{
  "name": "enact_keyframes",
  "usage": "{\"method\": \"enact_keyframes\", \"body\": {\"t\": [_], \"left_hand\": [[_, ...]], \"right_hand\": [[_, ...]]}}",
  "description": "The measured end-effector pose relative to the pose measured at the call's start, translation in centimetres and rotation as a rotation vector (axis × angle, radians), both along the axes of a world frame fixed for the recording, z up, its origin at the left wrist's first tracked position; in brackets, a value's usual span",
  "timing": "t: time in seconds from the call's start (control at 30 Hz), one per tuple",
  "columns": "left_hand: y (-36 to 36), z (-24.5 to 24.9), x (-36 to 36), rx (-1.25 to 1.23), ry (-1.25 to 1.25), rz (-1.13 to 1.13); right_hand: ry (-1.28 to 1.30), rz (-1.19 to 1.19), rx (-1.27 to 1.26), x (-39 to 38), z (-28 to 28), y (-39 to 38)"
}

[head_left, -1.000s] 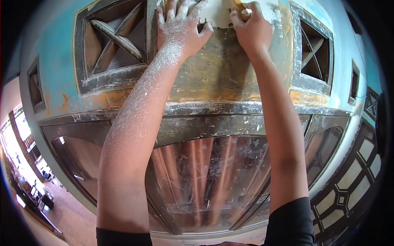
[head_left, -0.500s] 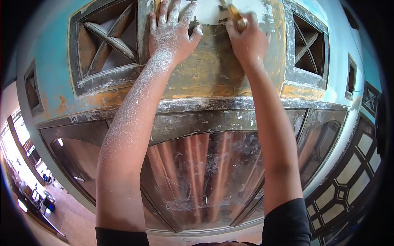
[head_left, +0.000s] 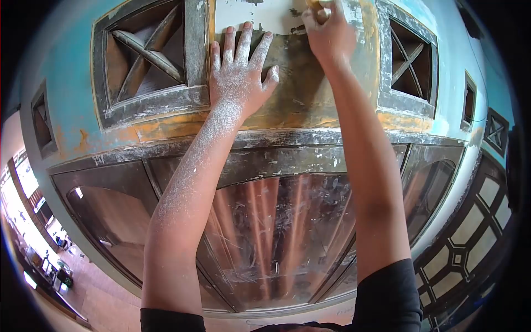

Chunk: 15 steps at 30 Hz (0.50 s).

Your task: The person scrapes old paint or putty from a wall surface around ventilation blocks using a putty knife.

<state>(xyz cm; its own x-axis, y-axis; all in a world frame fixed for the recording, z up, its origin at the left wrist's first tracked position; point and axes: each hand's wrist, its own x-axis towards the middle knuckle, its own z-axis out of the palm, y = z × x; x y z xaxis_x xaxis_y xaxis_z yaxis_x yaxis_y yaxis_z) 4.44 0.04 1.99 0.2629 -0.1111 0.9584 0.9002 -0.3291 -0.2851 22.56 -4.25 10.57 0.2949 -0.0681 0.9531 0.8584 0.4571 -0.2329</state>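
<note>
Finely dusted LH [head_left: 238, 80], patchy brn panel [head_left: 298, 83]

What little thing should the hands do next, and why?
Perhaps the right hand should slide its tool along the ragged lower edge of the white layer: the tool is near it, and the left hand lies spread against the panel.

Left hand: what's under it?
The left hand, spread open, appears to rest on the brown panel, just reaching the white patch above. The surface directly beneath the hand is covered and cannot be seen.
</note>
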Motion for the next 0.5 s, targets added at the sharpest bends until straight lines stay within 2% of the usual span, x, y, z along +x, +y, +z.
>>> {"method": "enact_keyframes", "body": {"t": [0.07, 0.2, 0.3, 0.43, 0.5], "left_hand": [[0.0, -0.4, -0.1, -0.015, 0.007, -0.011], [-0.1, -1.1, 0.2, -0.026, 0.003, 0.016], [-0.3, -1.2, 0.3, -0.038, 0.012, 0.017], [-0.2, -1.2, 0.2, -0.034, 0.02, 0.002], [-0.4, -1.3, 0.2, -0.037, 0.029, 0.011]], "right_hand": [[-0.01, -0.125, 0.036, 0.6, -3.1, 1.8], [-0.059, -0.074, 0.119, 1.1, -10.4, 1.9], [-0.058, -0.061, 0.043, 0.7, -8.1, 1.3], [-0.081, -0.172, 0.062, -0.4, -1.0, 1.0], [-0.02, 0.01, -0.027, -1.3, 0.4, -0.6]]}}
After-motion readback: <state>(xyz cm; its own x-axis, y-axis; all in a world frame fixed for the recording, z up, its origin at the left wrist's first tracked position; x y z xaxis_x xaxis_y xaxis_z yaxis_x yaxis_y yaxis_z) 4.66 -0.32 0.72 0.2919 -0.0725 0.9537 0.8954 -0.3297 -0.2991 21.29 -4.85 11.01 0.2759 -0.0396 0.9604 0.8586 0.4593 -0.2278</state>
